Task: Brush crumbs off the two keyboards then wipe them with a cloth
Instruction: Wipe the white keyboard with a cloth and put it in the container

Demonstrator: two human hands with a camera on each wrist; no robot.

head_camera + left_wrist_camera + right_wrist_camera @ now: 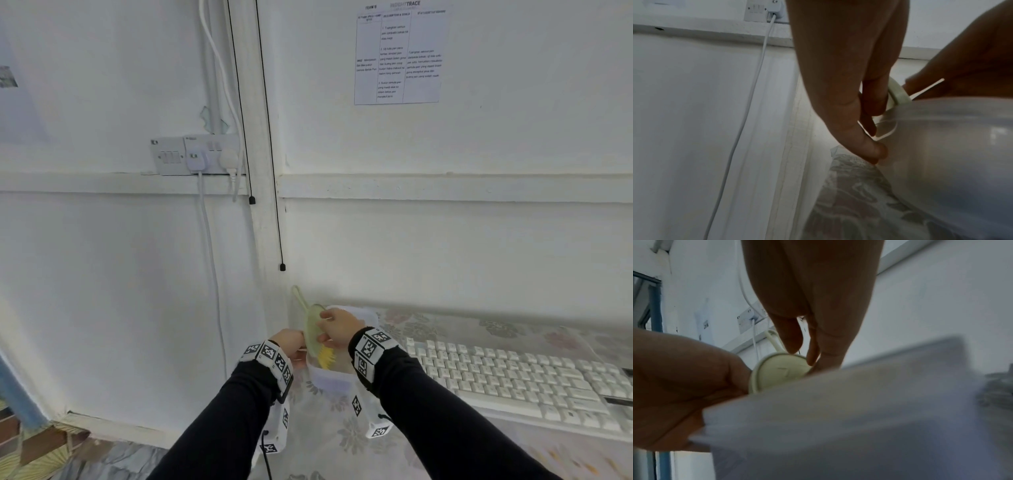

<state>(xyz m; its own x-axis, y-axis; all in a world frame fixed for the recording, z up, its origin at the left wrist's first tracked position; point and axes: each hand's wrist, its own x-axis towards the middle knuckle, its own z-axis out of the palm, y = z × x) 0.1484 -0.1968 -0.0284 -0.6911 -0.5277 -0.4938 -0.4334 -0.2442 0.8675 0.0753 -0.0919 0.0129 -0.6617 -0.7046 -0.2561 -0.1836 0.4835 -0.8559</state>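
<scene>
A pale green brush (312, 329) with yellow bristles (325, 358) stands bristles-down in a translucent plastic container (334, 380) at the table's far left corner, its loop handle pointing up. My right hand (337, 325) grips the brush's head; in the right wrist view its fingertips (812, 358) lie on the brush's rounded back (781, 371). My left hand (291, 342) pinches the container's left rim (885, 128). A white keyboard (513, 373) lies to the right on the floral tablecloth (342, 438). No second keyboard or cloth is clearly in view.
The table corner sits tight against a white wall. A socket plate (198, 156) with white plugs and cables hangs to the left, two black cords (281, 267) dangle just above the container, and a printed sheet (400, 54) is stuck higher up. Patterned floor lies at lower left.
</scene>
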